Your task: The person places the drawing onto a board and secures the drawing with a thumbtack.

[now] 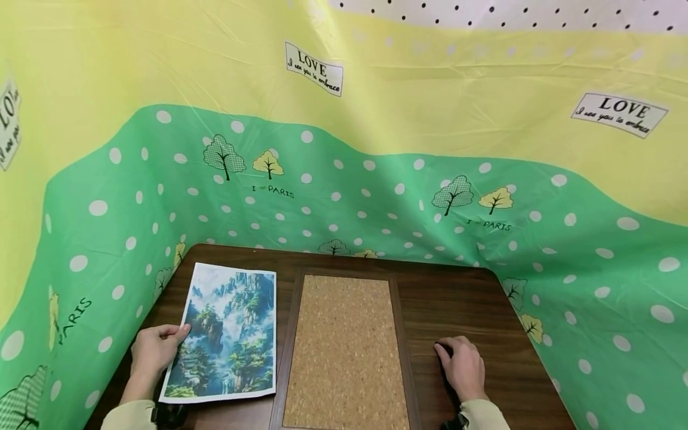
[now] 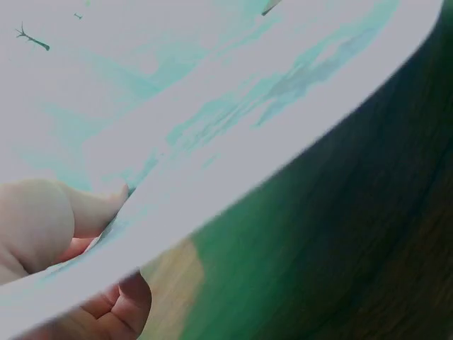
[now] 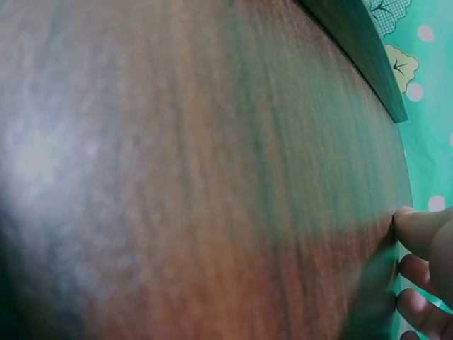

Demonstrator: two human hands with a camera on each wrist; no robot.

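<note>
My left hand (image 1: 153, 352) pinches a landscape print (image 1: 231, 334) by its left edge. The print shows blue misty mountains, green trees and a waterfall inside a white border. In the left wrist view the thumb (image 2: 99, 209) lies on the printed side, and curled fingers (image 2: 134, 301) show beneath the sheet. Right of the print lies a cork board (image 1: 346, 346) with a dark wooden frame (image 1: 404, 346). My right hand (image 1: 463, 365) rests on the table to the right of the board, fingers loosely bent and holding nothing. In the right wrist view its fingertips meet the wood surface.
The dark wood-grain table (image 1: 462, 298) has rounded far corners. A green and yellow printed curtain (image 1: 365, 197) surrounds it at the back and both sides. Black straps (image 1: 171, 413) circle both wrists below the pale sleeves (image 1: 129, 415).
</note>
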